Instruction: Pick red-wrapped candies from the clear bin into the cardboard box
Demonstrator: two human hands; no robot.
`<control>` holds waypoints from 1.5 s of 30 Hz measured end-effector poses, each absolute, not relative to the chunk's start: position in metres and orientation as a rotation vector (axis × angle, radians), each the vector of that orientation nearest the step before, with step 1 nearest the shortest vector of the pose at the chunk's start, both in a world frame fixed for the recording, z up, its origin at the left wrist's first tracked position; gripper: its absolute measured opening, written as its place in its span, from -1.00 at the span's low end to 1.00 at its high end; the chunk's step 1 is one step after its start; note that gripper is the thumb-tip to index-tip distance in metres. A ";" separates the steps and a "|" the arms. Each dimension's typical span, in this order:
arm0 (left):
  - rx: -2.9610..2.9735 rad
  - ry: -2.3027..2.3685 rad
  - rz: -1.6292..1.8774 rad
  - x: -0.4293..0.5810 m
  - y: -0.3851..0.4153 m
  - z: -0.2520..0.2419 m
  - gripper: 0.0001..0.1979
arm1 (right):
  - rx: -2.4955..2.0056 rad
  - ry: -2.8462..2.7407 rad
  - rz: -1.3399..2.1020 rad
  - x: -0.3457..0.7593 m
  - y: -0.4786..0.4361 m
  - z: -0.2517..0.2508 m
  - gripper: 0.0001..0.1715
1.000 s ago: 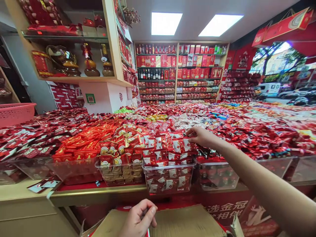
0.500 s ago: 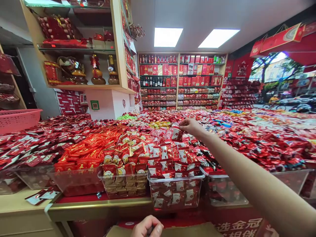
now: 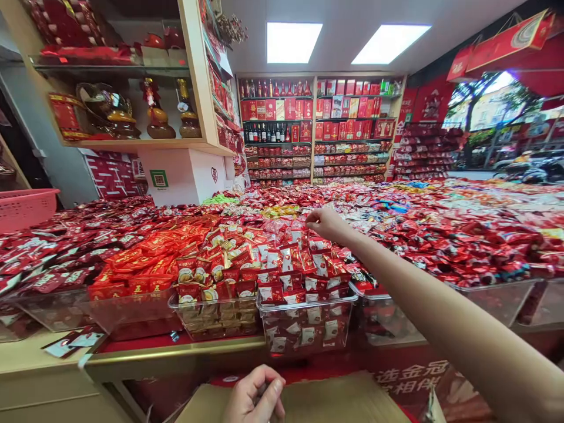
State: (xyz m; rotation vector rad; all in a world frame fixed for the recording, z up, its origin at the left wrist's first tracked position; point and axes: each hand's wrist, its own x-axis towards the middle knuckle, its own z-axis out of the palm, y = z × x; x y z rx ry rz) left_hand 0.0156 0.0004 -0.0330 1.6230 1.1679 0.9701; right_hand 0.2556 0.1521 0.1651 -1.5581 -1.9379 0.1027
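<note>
Gold edging (image 3: 176,352) bounds the counter (image 3: 22,364) left of the clear bin (image 3: 305,305), whose red-and-white packets (image 3: 286,258) mound past its rim. Open air lies above the right hand (image 3: 326,224) near the bin's back, fingers bunched, hold unclear; before the bin, the left hand (image 3: 255,398) curls closed over cardboard (image 3: 335,402).

We saw clear bins (image 3: 308,304) on a gold-edged counter (image 3: 176,351) around six o'clock, and loose packets (image 3: 60,346) on a cream top (image 3: 26,356) at eight
</note>
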 end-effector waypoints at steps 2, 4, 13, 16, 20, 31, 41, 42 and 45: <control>1.641 1.168 0.979 0.016 -0.001 -0.030 -0.60 | -1.597 -2.021 0.121 0.265 0.135 0.167 -0.83; 1.643 1.172 0.976 0.017 -0.002 -0.029 -0.62 | -1.631 -2.116 0.186 0.274 0.122 0.164 -0.87; 1.657 1.190 0.900 0.018 -0.003 -0.022 -0.68 | -1.656 -2.194 0.289 0.296 0.120 0.150 -0.75; 1.639 1.194 0.933 0.018 -0.003 -0.025 -0.68 | -1.686 -2.172 0.256 0.300 0.121 0.149 -0.76; 1.625 1.190 0.979 0.019 -0.003 -0.030 -0.67 | -1.704 -2.173 0.246 0.302 0.120 0.142 -0.79; 1.652 1.196 0.963 0.018 -0.003 -0.027 -0.68 | -1.628 -2.105 -0.019 0.282 0.103 0.150 -0.83; 1.653 1.198 1.051 0.020 -0.010 -0.009 -0.70 | -1.656 -2.099 -0.152 0.234 0.094 0.130 -0.80; 1.655 1.192 1.113 0.020 -0.011 -0.002 -0.72 | -1.668 -2.087 -0.157 0.233 0.095 0.128 -0.80; 1.862 1.159 1.286 0.021 -0.008 0.033 -0.80 | -1.669 -2.076 -0.148 0.234 0.096 0.122 -0.81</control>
